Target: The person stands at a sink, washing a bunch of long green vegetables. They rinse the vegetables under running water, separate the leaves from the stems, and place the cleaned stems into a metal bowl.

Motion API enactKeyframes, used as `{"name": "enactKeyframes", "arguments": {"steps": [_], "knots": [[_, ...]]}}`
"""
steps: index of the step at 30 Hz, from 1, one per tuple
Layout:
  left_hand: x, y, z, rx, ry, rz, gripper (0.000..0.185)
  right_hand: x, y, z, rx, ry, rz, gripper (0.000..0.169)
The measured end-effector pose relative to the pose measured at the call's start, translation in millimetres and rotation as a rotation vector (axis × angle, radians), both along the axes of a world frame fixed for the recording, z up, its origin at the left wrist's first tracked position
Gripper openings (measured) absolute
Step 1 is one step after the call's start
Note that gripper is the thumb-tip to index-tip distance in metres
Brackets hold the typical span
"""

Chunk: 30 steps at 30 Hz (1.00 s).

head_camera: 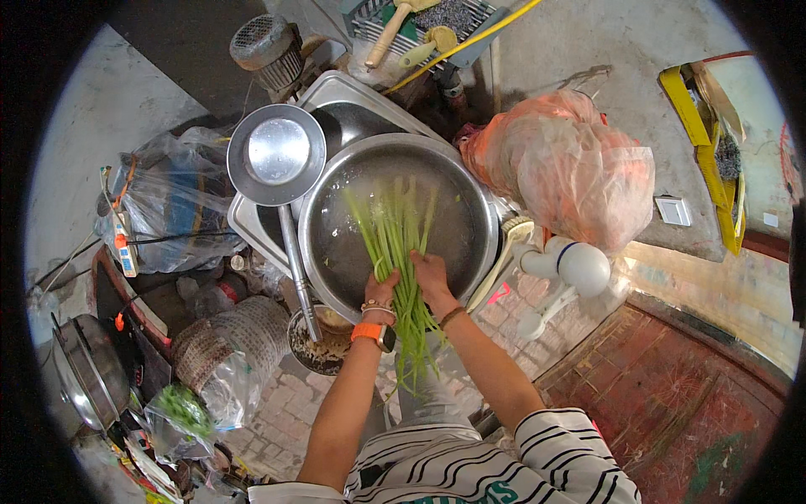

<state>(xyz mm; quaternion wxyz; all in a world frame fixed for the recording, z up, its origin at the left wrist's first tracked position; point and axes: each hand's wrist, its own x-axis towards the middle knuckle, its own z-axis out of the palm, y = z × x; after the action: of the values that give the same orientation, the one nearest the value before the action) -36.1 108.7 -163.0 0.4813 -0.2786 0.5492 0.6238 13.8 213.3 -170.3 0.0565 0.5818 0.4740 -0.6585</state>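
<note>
A bunch of long green stalks, probably garlic chives or scallions [391, 242], lies across the near rim of a wide steel basin [482, 189]. Its far ends reach over or into the cloudy water [340, 252], and the leafy ends hang over the near rim toward my body. My left hand [381, 286] grips the bunch from the left side. On the right side my right hand [431, 277] has its fingers closed around the stalks. The far ends look blurred. A few green bits float in the water.
Beneath the basin is a steel sink [371, 104]. A long-handled metal ladle [277, 154] rests at its left, a scrub brush [504, 258] at its right. Plastic-wrapped bundles [585, 170] flank the sink. A dirty bowl [327, 353] sits below left; a yellow hose [466, 44] crosses behind.
</note>
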Motion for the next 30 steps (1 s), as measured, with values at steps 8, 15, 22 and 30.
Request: {"name": "enactKeyframes", "arguments": {"steps": [8, 15, 22, 30], "knots": [[2, 12, 2, -0.271, 0.278, -0.275, 0.039, -7, -3, 0, -0.008, -0.045, -0.021, 0.032], [-7, 13, 25, -0.215, 0.037, -0.189, 0.038, -3, -7, 3, -0.091, 0.124, -0.165, 0.03], [41, -6, 109, 0.086, 0.117, -0.009, 0.034, 20, -17, 116, -0.326, 0.238, -0.343, 0.03], [54, -12, 123, 0.102, 0.463, -0.153, 0.043, 40, -21, 142, -0.213, 0.286, 0.019, 0.055]]}}
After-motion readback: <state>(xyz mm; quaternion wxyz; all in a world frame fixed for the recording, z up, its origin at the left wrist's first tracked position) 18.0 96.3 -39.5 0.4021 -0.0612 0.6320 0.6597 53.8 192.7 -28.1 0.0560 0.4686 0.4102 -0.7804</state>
